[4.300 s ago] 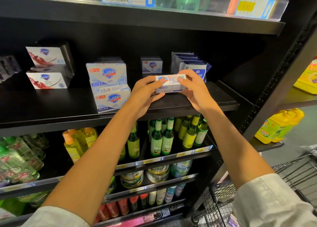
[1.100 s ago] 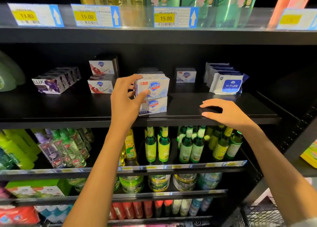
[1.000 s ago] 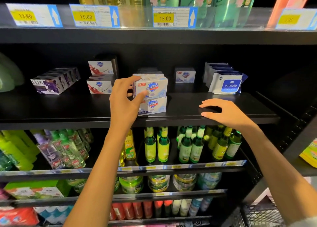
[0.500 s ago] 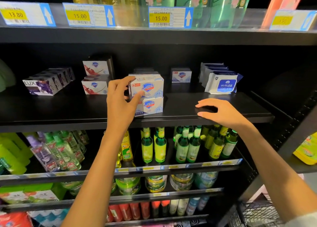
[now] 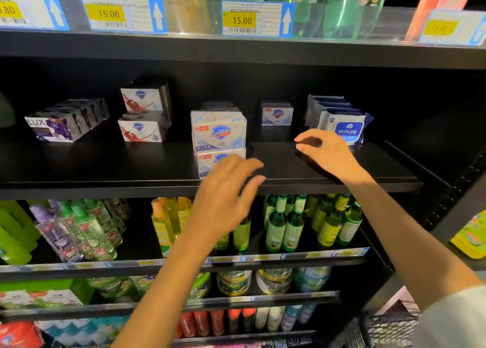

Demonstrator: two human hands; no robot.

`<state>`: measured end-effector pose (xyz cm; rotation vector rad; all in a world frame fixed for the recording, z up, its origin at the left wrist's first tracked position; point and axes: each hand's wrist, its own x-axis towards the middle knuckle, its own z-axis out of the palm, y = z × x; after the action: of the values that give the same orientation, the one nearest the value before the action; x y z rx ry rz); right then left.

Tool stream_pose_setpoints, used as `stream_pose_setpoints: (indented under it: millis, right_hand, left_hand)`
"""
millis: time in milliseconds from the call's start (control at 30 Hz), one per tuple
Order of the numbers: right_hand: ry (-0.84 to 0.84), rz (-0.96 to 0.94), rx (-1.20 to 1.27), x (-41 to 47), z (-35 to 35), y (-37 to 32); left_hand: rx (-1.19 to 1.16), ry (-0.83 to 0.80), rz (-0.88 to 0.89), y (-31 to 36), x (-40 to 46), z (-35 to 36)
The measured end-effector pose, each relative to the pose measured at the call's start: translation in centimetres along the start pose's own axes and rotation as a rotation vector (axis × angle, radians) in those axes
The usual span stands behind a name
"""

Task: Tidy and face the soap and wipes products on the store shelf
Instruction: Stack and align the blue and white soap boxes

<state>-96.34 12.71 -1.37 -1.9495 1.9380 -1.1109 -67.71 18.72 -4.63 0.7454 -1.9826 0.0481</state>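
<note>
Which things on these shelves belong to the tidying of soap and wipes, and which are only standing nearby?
Belong to the job:
- stacked Safeguard soap boxes
- red-print soap boxes
- Lux soap boxes
- single small soap box
- wipes packs
- left hand and right hand, both holding nothing

Only nearby:
- green glass bottles
- yellow bottles
- price tags

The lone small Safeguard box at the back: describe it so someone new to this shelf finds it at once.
On the black soap shelf, look between the two-high Safeguard stack and the blue wipes packs. The small Safeguard box stands there alone, set far back, unlike its neighbours, which are stacked or lined up.
</note>
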Motion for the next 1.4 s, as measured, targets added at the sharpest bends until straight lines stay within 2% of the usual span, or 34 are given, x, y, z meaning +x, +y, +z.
stream_pose_setpoints:
  millis: [67,167,267,400,500,633,733,867,1033,1100,1267,1400]
  right_hand:
    - [0.011,0.025,0.01,2.2,0.6,-0.1]
    - [0.011,0.102,-0.022,4.9,1.6,-0.2]
    - [-0.015,0.107,-0.011,7.7,2.4,-0.3]
    - [0.009,0.126,-0.154,11.9,3.6,-0.1]
    - [0.067,0.146,-0.051,13.4,4.3,0.2]
    - [0.011,0.227,0.129,14.9,4.7,0.5]
    - [0.044,0.262,0.295,15.4,5.3,0.8]
    - [0.071,0.268,0.342,15.7,5.9,0.6]
    - [-0.012,0.286,0.316,15.6,6.3,1.1]
    - [0.016,0.275,0.329,15.1,6.3,0.7]
    - [0.049,0.298,0.579,11.7,4.4,-0.3]
    - [-0.038,0.342,0.933,8.1,2.3,0.7]
  left_hand:
    - [0.014,-0.159,0.052,0.2,0.5,2.3]
    - [0.03,-0.415,-0.007,0.5,1.8,4.7]
    - [0.102,-0.546,-0.056,0.3,3.2,6.1]
    - [0.193,-0.609,-0.111,0.0,4.0,6.7]
    - [0.195,-0.632,-0.147,0.1,4.2,6.5]
    - [0.164,-0.63,-0.196,0.3,4.4,6.3]
    - [0.167,-0.673,-0.244,0.6,4.6,6.1]
    - [0.161,-0.697,-0.291,0.7,4.7,6.0]
    - [0.134,-0.701,-0.312,0.5,4.8,6.0]
    - [0.126,-0.7,-0.321,0.5,4.9,6.0]
    - [0.103,-0.695,-0.323,0.2,4.9,6.2]
    - [0.05,-0.681,-0.338,0.3,5.2,6.1]
